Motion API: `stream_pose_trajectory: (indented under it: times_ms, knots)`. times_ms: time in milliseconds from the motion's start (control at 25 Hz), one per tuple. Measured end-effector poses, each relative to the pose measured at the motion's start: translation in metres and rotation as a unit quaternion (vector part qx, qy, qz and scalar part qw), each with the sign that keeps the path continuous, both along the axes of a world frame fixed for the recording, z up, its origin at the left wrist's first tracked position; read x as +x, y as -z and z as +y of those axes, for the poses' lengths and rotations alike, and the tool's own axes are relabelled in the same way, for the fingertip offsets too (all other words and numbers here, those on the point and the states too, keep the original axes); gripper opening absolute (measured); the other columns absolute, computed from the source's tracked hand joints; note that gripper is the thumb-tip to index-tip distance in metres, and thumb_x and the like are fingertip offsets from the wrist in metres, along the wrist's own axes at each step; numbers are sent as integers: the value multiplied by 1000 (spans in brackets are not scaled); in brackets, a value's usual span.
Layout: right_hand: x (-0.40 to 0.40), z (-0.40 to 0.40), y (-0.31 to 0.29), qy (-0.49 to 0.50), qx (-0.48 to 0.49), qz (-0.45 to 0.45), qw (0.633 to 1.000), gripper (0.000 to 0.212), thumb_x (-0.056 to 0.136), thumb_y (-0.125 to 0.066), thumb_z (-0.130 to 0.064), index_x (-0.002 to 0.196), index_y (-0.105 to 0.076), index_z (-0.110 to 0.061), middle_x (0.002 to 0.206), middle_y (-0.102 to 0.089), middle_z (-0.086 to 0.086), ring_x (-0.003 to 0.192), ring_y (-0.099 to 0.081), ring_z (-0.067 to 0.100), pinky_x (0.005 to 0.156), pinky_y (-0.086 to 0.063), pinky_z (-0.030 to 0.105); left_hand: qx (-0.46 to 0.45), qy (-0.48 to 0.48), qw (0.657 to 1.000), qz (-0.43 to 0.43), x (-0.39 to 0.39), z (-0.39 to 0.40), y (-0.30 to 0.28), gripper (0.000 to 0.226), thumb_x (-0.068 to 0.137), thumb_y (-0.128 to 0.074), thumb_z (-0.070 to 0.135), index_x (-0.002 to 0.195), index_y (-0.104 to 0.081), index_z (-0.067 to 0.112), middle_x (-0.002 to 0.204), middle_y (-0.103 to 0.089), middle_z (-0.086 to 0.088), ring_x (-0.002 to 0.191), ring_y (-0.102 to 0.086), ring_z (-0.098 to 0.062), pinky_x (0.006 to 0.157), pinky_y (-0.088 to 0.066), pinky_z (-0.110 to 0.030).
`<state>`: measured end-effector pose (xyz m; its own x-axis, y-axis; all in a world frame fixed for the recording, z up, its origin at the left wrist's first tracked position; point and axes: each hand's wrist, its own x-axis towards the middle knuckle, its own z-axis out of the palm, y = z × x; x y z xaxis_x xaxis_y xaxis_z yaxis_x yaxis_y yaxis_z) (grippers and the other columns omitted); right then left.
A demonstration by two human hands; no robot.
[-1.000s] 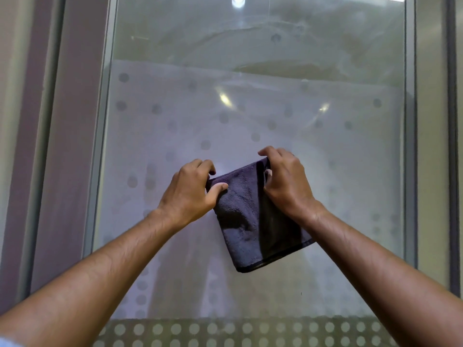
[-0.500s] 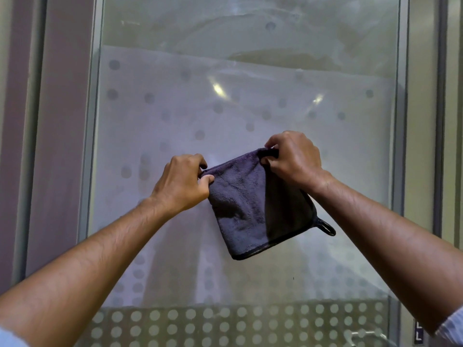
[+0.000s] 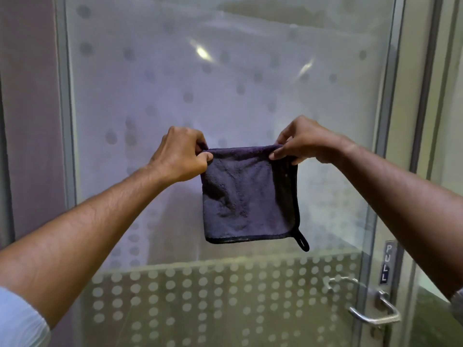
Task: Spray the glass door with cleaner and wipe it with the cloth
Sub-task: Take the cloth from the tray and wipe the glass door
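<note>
A dark purple cloth (image 3: 248,194) hangs flat in front of the frosted, dotted glass door (image 3: 175,83). My left hand (image 3: 180,155) pinches its upper left corner and my right hand (image 3: 303,141) pinches its upper right corner, stretching the top edge level. A small loop dangles from the cloth's lower right corner. No spray bottle is in view.
A metal lever handle (image 3: 370,311) sits at the door's lower right, below a PULL label (image 3: 386,262). The door's metal frame (image 3: 390,96) runs up the right side, and a wall panel (image 3: 30,108) stands to the left.
My hands have moved apart and levelled, spreading the tilted cloth out so it hangs square. The view has dropped, bringing the handle and label into sight.
</note>
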<state>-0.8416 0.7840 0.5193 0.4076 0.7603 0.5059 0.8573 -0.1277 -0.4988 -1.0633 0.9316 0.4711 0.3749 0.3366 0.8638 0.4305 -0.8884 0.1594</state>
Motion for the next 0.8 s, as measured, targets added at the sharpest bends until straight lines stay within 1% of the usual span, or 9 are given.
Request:
stream_pose_trajectory:
  times_ms: [120,200,280,400,600,680,760,800]
  knots:
    - [8,-13,13,-4,-70,33,997,13,72,-84,-9,79,-75,-5,65,-63,3,62,-61,12,50,-56,23,-15,24,999,44,5,1,11,10,73,-77,27,78,-73,19,66,-66,8,65,-62,-9,66,-53,-26]
    - [14,-21,26,13,-111,24,993,15,71,-85,-12,81,-75,-5,69,-64,3,65,-60,11,50,-55,22,-34,46,995,83,12,0,21,11,72,-79,29,73,-72,21,62,-65,10,63,-63,-5,65,-54,-26]
    - [22,-30,38,32,-150,9,988,20,69,-87,-17,82,-76,-7,71,-65,1,68,-59,9,53,-53,22,-51,62,989,121,23,-3,31,12,70,-81,30,70,-72,21,59,-65,10,61,-63,-5,64,-54,-25]
    - [34,-47,57,55,-202,7,978,25,64,-90,-20,83,-77,-9,70,-65,-2,66,-56,8,55,-48,20,-75,84,976,186,44,-15,46,14,70,-82,30,66,-70,22,58,-66,9,61,-62,-4,60,-53,-24]
    - [60,-91,89,86,-244,54,964,24,62,-92,-14,80,-78,-6,70,-73,2,64,-67,8,52,-53,17,-93,120,952,265,88,-46,68,18,70,-83,30,64,-67,23,58,-65,9,59,-58,0,56,-44,-22]
    - [73,-115,100,95,-255,65,960,25,62,-91,-13,81,-78,-4,72,-74,5,65,-70,10,53,-54,17,-127,139,940,284,108,-63,75,19,70,-84,28,63,-68,20,55,-66,8,53,-61,-2,53,-43,-20]
    - [87,-142,110,108,-267,73,955,29,62,-91,-12,84,-77,0,76,-74,10,67,-71,14,57,-57,20,-200,173,920,290,132,-82,83,18,69,-86,22,65,-70,15,57,-70,1,52,-67,-5,55,-52,-21]
    - [94,-157,115,115,-271,76,953,31,63,-91,-11,88,-76,2,77,-73,11,69,-71,16,59,-59,22,-244,192,906,287,143,-93,87,17,68,-87,17,66,-71,12,60,-72,-4,54,-69,-9,57,-56,-24]
